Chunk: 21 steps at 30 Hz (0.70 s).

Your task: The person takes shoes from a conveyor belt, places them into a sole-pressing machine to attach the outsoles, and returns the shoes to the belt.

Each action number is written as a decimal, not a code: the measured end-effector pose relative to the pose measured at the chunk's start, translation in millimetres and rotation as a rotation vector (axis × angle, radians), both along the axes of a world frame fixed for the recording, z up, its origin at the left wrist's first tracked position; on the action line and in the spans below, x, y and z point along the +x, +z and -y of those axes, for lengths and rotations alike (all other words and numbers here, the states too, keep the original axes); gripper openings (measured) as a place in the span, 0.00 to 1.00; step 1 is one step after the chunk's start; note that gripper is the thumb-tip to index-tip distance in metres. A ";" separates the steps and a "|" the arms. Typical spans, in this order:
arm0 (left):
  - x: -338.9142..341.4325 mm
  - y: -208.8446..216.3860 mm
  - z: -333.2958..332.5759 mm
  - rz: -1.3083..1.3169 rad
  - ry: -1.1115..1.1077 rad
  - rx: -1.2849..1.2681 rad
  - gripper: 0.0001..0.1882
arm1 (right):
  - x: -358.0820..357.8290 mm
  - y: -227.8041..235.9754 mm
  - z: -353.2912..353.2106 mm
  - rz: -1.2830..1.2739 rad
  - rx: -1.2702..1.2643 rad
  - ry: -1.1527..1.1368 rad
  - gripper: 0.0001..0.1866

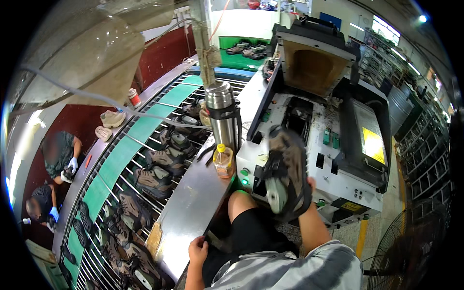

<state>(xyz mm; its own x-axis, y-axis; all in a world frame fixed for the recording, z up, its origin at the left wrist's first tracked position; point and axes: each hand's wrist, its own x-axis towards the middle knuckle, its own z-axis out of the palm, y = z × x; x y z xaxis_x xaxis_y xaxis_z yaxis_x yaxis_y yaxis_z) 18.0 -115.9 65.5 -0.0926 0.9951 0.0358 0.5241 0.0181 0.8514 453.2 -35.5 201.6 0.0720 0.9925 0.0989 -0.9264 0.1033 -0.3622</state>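
Note:
My right hand is closed on a brown-and-black shoe, raised in front of the white machine. The shoe is slightly blurred, and a pale green shoe last shows in its opening. Most of my right hand is hidden behind the shoe. Down by my lap, my left hand has its fingers curled in, and I see nothing in it. It is close to the edge of the metal table.
Several similar shoes lie on the curved roller conveyor to the left. A steel thermos and a bottle with a yellow cap stand on the table. Across the conveyor, two people wear gloves. A fan is at lower right.

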 end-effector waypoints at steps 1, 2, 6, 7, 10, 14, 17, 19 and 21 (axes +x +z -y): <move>1.7 -7.8 -16.6 -0.075 0.006 0.012 0.09 | 26.9 12.2 -8.4 0.097 -0.004 -0.082 0.36; 2.2 -12.6 -33.0 -0.143 0.013 0.023 0.08 | 53.9 25.8 -15.7 0.199 -0.016 -0.167 0.36; -6.4 -28.5 -71.0 -0.185 0.168 0.122 0.07 | 152.6 75.5 -105.0 0.966 -0.317 -0.774 0.40; -4.8 -31.5 -73.5 -0.213 0.223 0.153 0.06 | 164.1 98.4 -129.2 1.182 -0.425 -0.808 0.41; -2.7 -22.4 -74.7 -0.209 0.196 0.147 0.05 | 192.9 125.1 -202.5 1.919 -0.781 -1.017 0.43; -5.0 -30.8 -74.1 -0.101 0.243 0.134 0.04 | 191.5 122.2 -271.8 2.133 -1.005 -0.671 0.42; 1.4 -24.2 -73.6 -0.066 0.254 0.104 0.04 | 182.4 83.8 -294.4 2.209 -1.172 -0.508 0.43; -1.9 -16.5 -74.6 -0.075 0.222 0.085 0.04 | 154.1 85.9 -291.5 2.247 -1.204 -0.473 0.44; -1.8 -14.5 -72.1 -0.101 0.159 0.063 0.06 | 153.7 81.4 -281.9 2.241 -1.198 -0.485 0.44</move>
